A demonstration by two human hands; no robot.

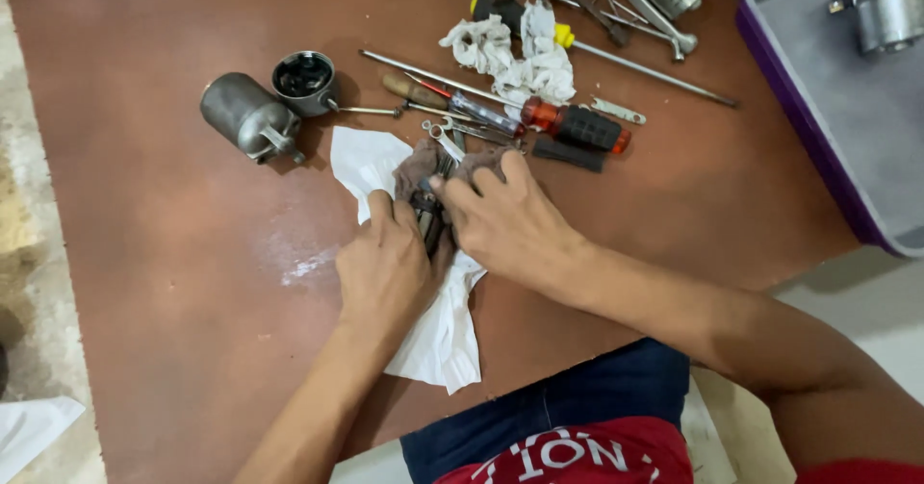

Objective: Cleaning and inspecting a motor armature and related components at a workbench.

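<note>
My left hand (383, 267) and my right hand (500, 216) press together over a dirty brown rag (422, 165) that wraps a small dark metal part (426, 219) between them. Both hands rest on a white sheet of paper (362, 162) spread on the brown board (173, 253). Most of the part is hidden by the rag and my fingers. Just beyond my right fingertips lie small spanners and pliers (460, 134).
A grey metal canister (248, 115) and a small round cup with dark contents (303, 78) lie at the left. Screwdrivers (568, 123), a crumpled white rag (515, 56) and long tools (654, 70) lie behind. A purple-rimmed grey tray (828, 128) with a metal part (890, 8) sits right.
</note>
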